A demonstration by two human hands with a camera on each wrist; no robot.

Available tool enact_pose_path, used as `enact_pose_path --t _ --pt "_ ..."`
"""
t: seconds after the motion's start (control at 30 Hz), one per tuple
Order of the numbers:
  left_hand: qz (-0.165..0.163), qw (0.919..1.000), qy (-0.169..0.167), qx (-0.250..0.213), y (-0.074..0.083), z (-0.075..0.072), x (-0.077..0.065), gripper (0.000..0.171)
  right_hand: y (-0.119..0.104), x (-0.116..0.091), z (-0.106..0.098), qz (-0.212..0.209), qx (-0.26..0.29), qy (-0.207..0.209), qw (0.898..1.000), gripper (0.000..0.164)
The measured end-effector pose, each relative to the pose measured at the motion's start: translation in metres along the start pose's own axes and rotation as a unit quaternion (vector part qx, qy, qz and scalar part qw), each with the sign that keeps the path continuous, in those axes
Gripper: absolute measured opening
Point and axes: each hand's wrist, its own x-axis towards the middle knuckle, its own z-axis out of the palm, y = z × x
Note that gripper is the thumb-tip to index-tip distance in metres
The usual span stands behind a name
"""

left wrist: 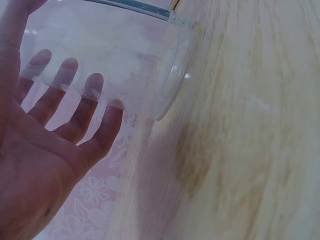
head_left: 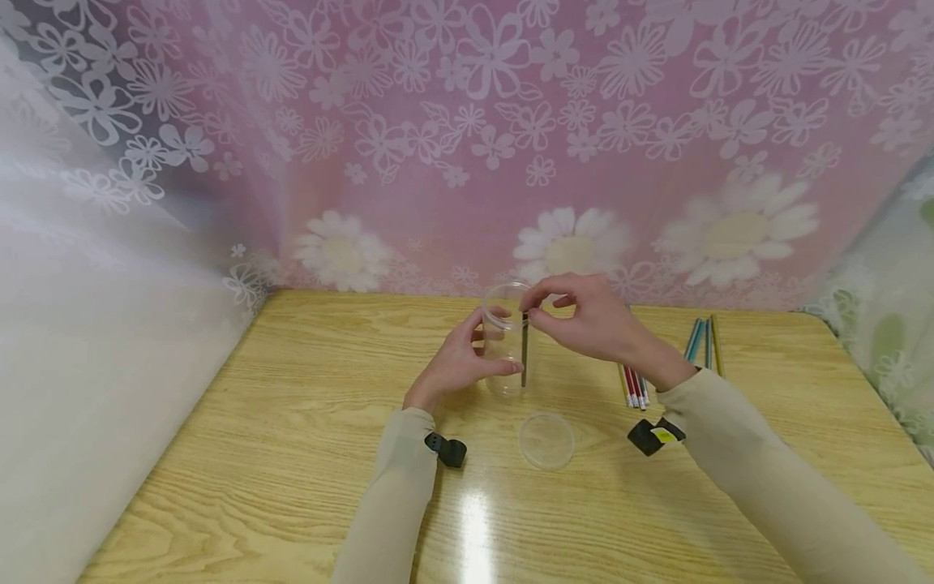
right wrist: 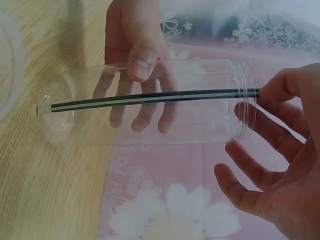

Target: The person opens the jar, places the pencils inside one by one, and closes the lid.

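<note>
A clear plastic jar (head_left: 503, 357) stands upright in my left hand (head_left: 460, 357), which grips its side with thumb and fingers spread around the wall. My right hand (head_left: 594, 316) pinches the upper end of a dark pencil (right wrist: 150, 98) with a pale stripe, right at the jar's rim. The pencil runs upright along the jar's near full length, its eraser end (right wrist: 44, 109) at the bottom; I cannot tell whether it is inside or outside the wall. Nearer me on the table lies a round clear lid (head_left: 546, 440).
Right of the jar, a group of red and dark pencils (head_left: 633, 388) lies on the wooden table (head_left: 306, 478). Farther right are blue pencils (head_left: 696, 339) and a gold one (head_left: 717, 345), partly behind my right wrist. A pink floral curtain (head_left: 438, 162) hangs along the back edge.
</note>
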Motion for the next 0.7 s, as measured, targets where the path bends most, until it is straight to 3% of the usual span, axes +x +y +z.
enact_pose_path --t 0.13,0.4,0.6,0.7 --pt "0.001 1.0000 -0.002 -0.003 0.0000 -0.0006 -0.0002 0.076 0.0020 -0.0013 -0.0016 0.003 0.014 -0.009 1.000 0.016" --pt "-0.022 0.9998 0.001 0.002 0.0008 -0.0018 -0.0010 0.069 0.0032 -0.0027 -0.0006 -0.038 -0.013 -0.024 0.999 0.030" --pt "-0.023 0.9997 0.002 0.008 -0.0004 -0.0016 -0.0012 0.067 0.0058 -0.0034 0.0025 -0.070 -0.023 -0.010 0.997 0.033" --pt "-0.020 0.9997 0.008 0.011 -0.0016 -0.0013 -0.0018 0.072 0.0058 -0.0043 0.0038 -0.063 -0.020 -0.010 0.998 0.034"
